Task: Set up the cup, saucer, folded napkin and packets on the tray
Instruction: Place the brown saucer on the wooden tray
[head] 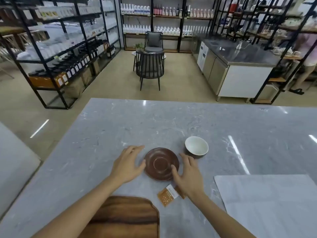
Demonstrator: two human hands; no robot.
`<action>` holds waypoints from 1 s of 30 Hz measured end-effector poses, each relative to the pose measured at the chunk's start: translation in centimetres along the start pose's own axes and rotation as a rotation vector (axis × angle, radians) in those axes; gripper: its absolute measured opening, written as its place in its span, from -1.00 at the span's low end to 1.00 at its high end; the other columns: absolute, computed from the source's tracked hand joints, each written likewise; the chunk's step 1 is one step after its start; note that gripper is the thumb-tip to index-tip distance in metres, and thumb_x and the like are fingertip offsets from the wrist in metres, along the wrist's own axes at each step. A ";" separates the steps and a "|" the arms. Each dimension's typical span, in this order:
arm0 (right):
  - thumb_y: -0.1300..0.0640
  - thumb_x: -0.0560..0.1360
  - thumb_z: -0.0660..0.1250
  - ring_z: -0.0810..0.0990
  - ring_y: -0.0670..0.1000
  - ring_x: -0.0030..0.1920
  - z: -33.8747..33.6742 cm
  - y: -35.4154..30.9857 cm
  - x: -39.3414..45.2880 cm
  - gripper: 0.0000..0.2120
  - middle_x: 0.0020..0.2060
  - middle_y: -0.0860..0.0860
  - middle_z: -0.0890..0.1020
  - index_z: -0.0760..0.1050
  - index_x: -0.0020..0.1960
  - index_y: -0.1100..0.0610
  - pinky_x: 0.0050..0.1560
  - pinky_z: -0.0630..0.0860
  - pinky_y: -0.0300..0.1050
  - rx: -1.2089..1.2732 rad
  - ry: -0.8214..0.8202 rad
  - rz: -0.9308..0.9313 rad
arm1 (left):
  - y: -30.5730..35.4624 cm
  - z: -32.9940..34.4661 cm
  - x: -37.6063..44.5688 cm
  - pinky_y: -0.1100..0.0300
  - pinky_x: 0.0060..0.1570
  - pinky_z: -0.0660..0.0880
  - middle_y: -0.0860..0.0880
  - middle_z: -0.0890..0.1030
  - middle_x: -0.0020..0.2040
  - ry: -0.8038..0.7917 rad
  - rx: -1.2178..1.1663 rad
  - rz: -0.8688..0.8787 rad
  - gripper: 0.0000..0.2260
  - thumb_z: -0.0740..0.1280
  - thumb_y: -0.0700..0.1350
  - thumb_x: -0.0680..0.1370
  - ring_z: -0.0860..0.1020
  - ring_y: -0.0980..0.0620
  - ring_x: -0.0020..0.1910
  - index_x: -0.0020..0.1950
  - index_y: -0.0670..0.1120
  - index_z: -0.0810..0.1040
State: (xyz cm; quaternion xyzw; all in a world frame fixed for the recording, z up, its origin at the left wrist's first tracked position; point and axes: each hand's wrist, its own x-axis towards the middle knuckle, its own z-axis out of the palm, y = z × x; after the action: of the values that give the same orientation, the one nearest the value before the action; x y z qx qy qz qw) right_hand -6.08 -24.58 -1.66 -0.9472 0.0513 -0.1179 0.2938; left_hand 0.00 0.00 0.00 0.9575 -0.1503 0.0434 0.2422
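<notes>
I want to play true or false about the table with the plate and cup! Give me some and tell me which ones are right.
1. The saucer is on the wooden tray. False: it sits on the grey table.
2. The cup is empty. True.
3. The left hand and right hand are on either side of the saucer. True.
4. The packets lie inside the cup. False: they lie on the table near the tray.
</notes>
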 end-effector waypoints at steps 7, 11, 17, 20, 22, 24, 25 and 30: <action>-0.10 0.53 0.33 0.56 0.02 0.23 2.0 1.7 1.0 -0.45 0.33 -0.04 0.48 0.33 0.49 -0.07 0.11 0.57 -0.06 0.060 -0.161 0.070 | -0.8 3.5 1.1 0.08 0.27 0.49 0.08 0.45 0.41 -0.203 -0.091 -0.114 -0.37 0.32 0.22 0.53 0.46 0.04 0.37 0.57 0.12 0.26; 0.02 0.55 0.35 0.52 0.05 0.31 2.6 2.3 1.4 -0.44 0.35 0.00 0.51 0.32 0.52 0.01 0.25 0.52 -0.05 0.080 -0.194 0.045 | -0.9 4.4 1.3 0.10 0.19 0.51 0.10 0.50 0.30 -0.225 -0.051 -0.083 -0.37 0.32 0.21 0.52 0.44 0.04 0.32 0.57 0.16 0.25; 0.13 0.54 0.36 0.53 0.08 0.33 3.3 2.4 1.7 -0.44 0.38 0.06 0.52 0.36 0.52 0.13 0.28 0.45 -0.12 0.086 -0.184 0.050 | -1.4 4.8 2.0 0.12 0.23 0.47 0.01 0.51 0.29 -0.232 0.000 -0.043 -0.30 0.34 0.19 0.51 0.42 0.01 0.31 0.59 -0.03 0.25; 0.14 0.53 0.36 0.56 0.06 0.28 3.4 2.3 1.8 -0.43 0.37 0.06 0.52 0.36 0.52 0.12 0.21 0.43 -0.21 0.091 -0.189 0.068 | -1.6 4.8 1.9 0.10 0.22 0.48 -0.01 0.51 0.23 -0.249 -0.006 -0.033 -0.29 0.36 0.19 0.51 0.41 0.00 0.29 0.59 -0.05 0.25; 0.15 0.52 0.37 0.58 0.05 0.23 3.4 2.1 1.8 -0.43 0.35 0.07 0.52 0.38 0.51 0.12 0.17 0.43 -0.24 0.089 -0.190 0.066 | -1.7 4.7 1.7 0.10 0.22 0.48 0.00 0.50 0.20 -0.246 -0.013 -0.033 -0.27 0.37 0.19 0.51 0.39 0.02 0.27 0.59 -0.05 0.24; 0.15 0.51 0.37 0.62 0.04 0.15 3.3 1.9 1.6 -0.43 0.32 0.06 0.53 0.39 0.50 0.08 0.10 0.44 -0.27 0.095 -0.188 0.056 | -1.8 4.5 1.3 0.12 0.19 0.47 0.03 0.48 0.13 -0.240 -0.022 -0.036 -0.27 0.38 0.18 0.51 0.38 0.03 0.23 0.60 -0.06 0.24; 0.15 0.51 0.37 0.63 0.03 0.12 3.2 1.7 1.5 -0.43 0.31 0.05 0.54 0.39 0.50 0.06 0.08 0.45 -0.26 0.099 -0.189 0.049 | -1.8 4.4 1.0 0.13 0.19 0.46 0.04 0.46 0.10 -0.233 -0.027 -0.036 -0.27 0.38 0.18 0.51 0.37 0.04 0.21 0.60 -0.06 0.24; 0.16 0.50 0.40 0.63 0.03 0.08 2.7 0.6 0.3 -0.42 0.25 0.08 0.59 0.40 0.50 0.09 0.04 0.44 -0.28 0.088 -0.171 0.017 | -1.8 3.4 -1.0 0.13 0.22 0.46 0.04 0.45 0.14 -0.181 -0.059 -0.051 -0.26 0.38 0.17 0.52 0.36 0.05 0.23 0.61 -0.05 0.21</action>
State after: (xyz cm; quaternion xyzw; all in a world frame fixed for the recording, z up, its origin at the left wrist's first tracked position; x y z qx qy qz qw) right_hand -5.18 -23.66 -4.08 -0.9396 0.0289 -0.0365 0.3392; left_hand -0.35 0.11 -3.98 0.9534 -0.1483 -0.0542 0.2569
